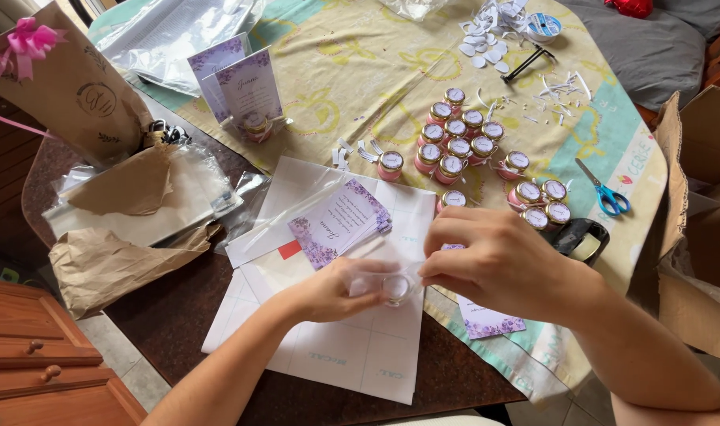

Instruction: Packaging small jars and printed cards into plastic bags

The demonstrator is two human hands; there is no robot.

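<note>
Both hands meet over white sheets on the table. The left hand has its grip closed around a small clear bag; the right hand pinches the bag's top edge with its fingertips. A small jar shows through the plastic between the hands. A stack of purple floral cards lies just beyond the hands. Pink lidded jars stand clustered on the yellow cloth. Blue-handled scissors lie near a tape dispenser.

Soft, even daylight fills the frame, brightest at the upper left, where clear plastic sheets show glare. Shadows are faint. Focus is sharp, with slight wide-angle stretching toward the edges.
</note>
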